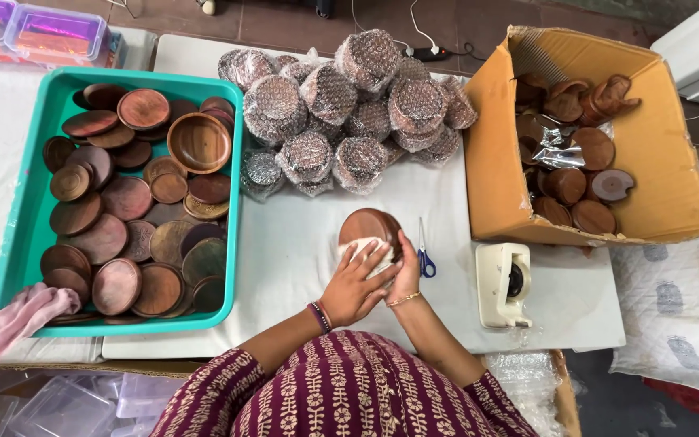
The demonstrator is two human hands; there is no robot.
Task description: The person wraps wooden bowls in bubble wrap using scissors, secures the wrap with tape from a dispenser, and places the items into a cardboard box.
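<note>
A round brown wooden dish (368, 225) is held on edge over the white table. My right hand (405, 271) grips it from the right side. My left hand (355, 283) presses a white cloth (374, 251) against the dish's face, fingers spread over the cloth. Both hands sit near the table's middle, just in front of my patterned maroon clothing.
A teal tray (30, 231) at left holds several wooden dishes and bowls, with a pink cloth (14, 320) on its corner. Bubble-wrapped bundles (341, 105) are piled at the back. A cardboard box (487, 154) of wooden pieces, blue scissors (425, 257) and a tape dispenser (503, 283) lie right.
</note>
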